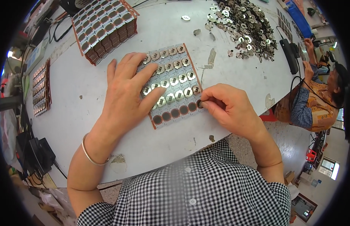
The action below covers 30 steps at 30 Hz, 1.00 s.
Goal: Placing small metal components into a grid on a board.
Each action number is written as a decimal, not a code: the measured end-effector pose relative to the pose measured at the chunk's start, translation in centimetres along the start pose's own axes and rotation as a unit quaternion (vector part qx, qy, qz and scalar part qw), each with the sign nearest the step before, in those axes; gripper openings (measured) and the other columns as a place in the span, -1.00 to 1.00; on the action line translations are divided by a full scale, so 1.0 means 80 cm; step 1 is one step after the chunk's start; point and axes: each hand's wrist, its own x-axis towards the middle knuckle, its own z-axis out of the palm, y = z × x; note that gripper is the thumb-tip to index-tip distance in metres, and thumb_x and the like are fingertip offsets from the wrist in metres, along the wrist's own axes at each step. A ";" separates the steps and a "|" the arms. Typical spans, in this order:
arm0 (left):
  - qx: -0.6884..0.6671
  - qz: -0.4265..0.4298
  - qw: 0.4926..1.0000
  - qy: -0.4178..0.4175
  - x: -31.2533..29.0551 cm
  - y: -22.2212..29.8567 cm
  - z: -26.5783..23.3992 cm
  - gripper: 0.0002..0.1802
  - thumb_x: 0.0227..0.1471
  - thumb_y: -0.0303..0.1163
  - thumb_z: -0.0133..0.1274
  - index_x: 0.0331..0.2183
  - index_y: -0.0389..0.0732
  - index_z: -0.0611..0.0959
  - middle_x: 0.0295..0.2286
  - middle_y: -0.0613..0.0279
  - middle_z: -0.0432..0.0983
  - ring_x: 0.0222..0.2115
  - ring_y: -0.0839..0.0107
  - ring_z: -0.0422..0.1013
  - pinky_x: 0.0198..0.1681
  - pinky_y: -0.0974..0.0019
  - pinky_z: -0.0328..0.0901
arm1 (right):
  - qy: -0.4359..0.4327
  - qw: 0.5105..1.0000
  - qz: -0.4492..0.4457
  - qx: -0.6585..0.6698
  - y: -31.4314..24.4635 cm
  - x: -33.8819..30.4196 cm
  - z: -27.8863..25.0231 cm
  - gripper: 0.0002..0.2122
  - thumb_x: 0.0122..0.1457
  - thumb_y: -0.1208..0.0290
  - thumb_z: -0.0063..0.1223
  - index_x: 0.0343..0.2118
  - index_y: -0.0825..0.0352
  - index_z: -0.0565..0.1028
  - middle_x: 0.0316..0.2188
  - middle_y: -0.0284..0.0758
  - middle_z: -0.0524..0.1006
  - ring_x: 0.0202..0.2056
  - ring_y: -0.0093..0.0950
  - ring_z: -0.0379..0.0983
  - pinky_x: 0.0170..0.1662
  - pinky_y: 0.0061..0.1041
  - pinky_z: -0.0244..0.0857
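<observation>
In front of me lies a panel of small circuit boards (181, 119) with a reddish-brown edge. Its upper rows carry shiny silver metal clips (170, 98), while the row nearest me shows bare dark round spots (175, 113). My left hand (124, 88) rests across the panel's left side with its fingers spread, hiding part of several rows. At the right end of the nearest row, my right hand (229, 107) is closed in a pinch against the panel's edge. Whatever lies between its thumb and finger is mostly hidden.
A tall stack of similar panels (111, 35) stands at the back left, and a smaller stack (41, 88) lies farther left. Loose metal clips (246, 26) are heaped at the back right, near a black power strip (289, 56). Another person (314, 98) sits at the right.
</observation>
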 end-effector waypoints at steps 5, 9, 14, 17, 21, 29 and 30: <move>-0.013 -0.009 1.000 -0.003 0.000 0.001 -0.002 -0.46 -0.07 -0.32 0.34 -0.02 -0.29 0.66 0.08 -0.07 0.41 0.12 0.01 0.31 0.25 -0.05 0.05 | -0.036 0.997 0.060 0.040 -0.003 0.001 -0.005 -0.87 0.17 0.66 0.16 -0.21 0.41 0.59 -0.42 -0.44 0.53 -0.46 -0.72 0.34 -0.39 -0.67 0.26; 0.000 -0.003 1.000 -0.003 0.000 0.001 -0.001 -0.46 -0.07 -0.31 0.34 -0.02 -0.29 0.66 0.08 -0.07 0.41 0.12 0.01 0.31 0.25 -0.06 0.05 | -0.041 0.996 0.066 0.042 -0.006 0.005 -0.007 -0.87 0.18 0.65 0.15 -0.21 0.42 0.60 -0.44 -0.48 0.52 -0.46 -0.74 0.32 -0.40 -0.68 0.25; 0.006 -0.004 1.000 -0.003 0.000 0.001 -0.001 -0.47 -0.05 -0.31 0.34 -0.01 -0.28 0.65 0.09 -0.08 0.41 0.13 0.00 0.31 0.27 -0.07 0.04 | -0.060 0.991 0.106 0.060 -0.009 0.012 -0.011 -0.89 0.16 0.58 0.12 -0.26 0.45 0.58 -0.50 -0.27 0.56 -0.49 -0.56 0.46 -0.38 -0.54 0.35; 0.010 -0.005 1.000 -0.002 -0.002 0.000 -0.001 -0.46 -0.05 -0.31 0.33 -0.01 -0.29 0.65 0.09 -0.08 0.41 0.14 0.00 0.31 0.28 -0.09 0.03 | -0.083 0.988 0.115 0.067 -0.006 0.011 -0.013 -0.88 0.18 0.64 0.15 -0.22 0.44 0.60 -0.45 -0.48 0.51 -0.45 -0.75 0.31 -0.40 -0.69 0.24; 0.001 -0.004 1.000 -0.005 0.000 -0.001 -0.001 -0.46 -0.05 -0.30 0.33 -0.01 -0.29 0.65 0.10 -0.07 0.41 0.14 -0.01 0.31 0.29 -0.09 0.02 | -0.081 0.989 0.113 0.054 -0.006 0.013 -0.011 -0.87 0.18 0.65 0.13 -0.22 0.44 0.60 -0.43 -0.43 0.54 -0.44 -0.72 0.35 -0.38 -0.68 0.27; 0.009 0.005 1.000 0.021 0.001 -0.001 0.003 -0.52 -0.04 -0.25 0.30 -0.09 -0.29 0.65 0.01 -0.07 0.45 0.11 0.01 0.32 0.19 -0.26 0.05 | 0.092 0.989 -0.089 -0.069 0.009 -0.003 0.024 -0.83 0.09 0.65 0.27 -0.23 0.39 0.63 -0.23 -0.27 0.59 -0.33 -0.45 0.53 -0.29 -0.52 0.42; 0.008 0.005 1.000 0.020 0.000 -0.001 0.003 -0.52 -0.04 -0.25 0.30 -0.09 -0.29 0.65 0.01 -0.07 0.45 0.11 0.01 0.32 0.19 -0.26 0.05 | 0.091 0.990 -0.088 -0.069 0.010 -0.006 0.026 -0.83 0.09 0.65 0.27 -0.23 0.39 0.63 -0.23 -0.27 0.59 -0.33 -0.45 0.53 -0.29 -0.52 0.42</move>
